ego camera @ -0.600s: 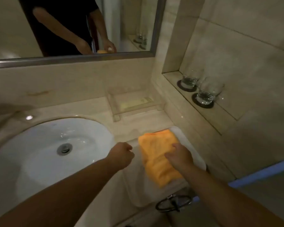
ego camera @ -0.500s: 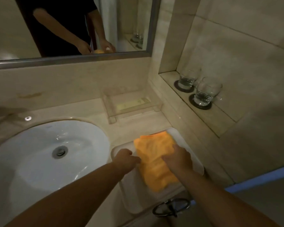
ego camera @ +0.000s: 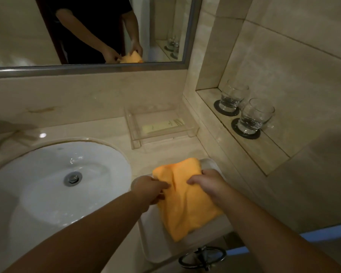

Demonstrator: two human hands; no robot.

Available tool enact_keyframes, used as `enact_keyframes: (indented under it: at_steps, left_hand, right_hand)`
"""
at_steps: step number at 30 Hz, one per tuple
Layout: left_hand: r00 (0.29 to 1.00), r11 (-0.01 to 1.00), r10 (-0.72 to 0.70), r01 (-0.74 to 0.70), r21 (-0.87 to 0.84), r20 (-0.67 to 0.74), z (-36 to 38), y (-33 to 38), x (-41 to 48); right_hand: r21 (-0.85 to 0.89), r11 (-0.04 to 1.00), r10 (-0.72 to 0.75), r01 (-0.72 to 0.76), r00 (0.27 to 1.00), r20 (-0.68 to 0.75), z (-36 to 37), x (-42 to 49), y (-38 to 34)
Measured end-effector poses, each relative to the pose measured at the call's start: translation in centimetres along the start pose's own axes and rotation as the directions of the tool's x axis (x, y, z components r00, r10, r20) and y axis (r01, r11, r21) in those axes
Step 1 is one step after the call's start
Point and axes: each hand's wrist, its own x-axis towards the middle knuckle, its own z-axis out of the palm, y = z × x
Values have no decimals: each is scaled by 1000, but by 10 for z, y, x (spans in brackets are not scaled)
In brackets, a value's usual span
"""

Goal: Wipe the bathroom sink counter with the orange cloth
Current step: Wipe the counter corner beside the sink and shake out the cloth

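Note:
The orange cloth [ego camera: 185, 201] lies bunched over a white tray [ego camera: 156, 245] at the counter's front right. My left hand [ego camera: 150, 190] pinches the cloth's left edge. My right hand [ego camera: 209, 184] grips its right side, fingers curled into the fabric. The beige stone counter [ego camera: 106, 129] runs around a white oval sink [ego camera: 53, 184] on the left. The part of the tray under the cloth is hidden.
A clear acrylic tray [ego camera: 159, 127] with a flat packet stands behind the cloth. Two glasses [ego camera: 244, 111] on dark coasters sit on the recessed wall ledge at right. A mirror [ego camera: 87, 30] hangs above. A metal ring [ego camera: 203, 257] hangs below the counter's front edge.
My left hand has moved right and taken hold of the cloth's left edge. My right hand has closed on the cloth, which is now gathered up between both hands.

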Motion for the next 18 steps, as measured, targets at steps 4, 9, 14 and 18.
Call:
enact_keyframes:
  at_steps: [4,9,14,18]
  left_hand:
    - [995,984,28,-10,-180,97,-37,3,-12]
    - [947,948,102,1,-319,305,-87,0,-35]
    - [954,823,27,149,-548,299,-131,-16,-58]
    - [951,754,217,-21,-656,220,-167,-22,-86]
  right_hand:
    - [321,947,-100,7,957,273,-2,-16,-43]
    - [566,820,-281,-89,799,532,18,-26,-73]
    - [715,683,-401,-152,740,540,68,-42,-96]
    - [753,631,-385,-186,768,512,112,-69,-116]
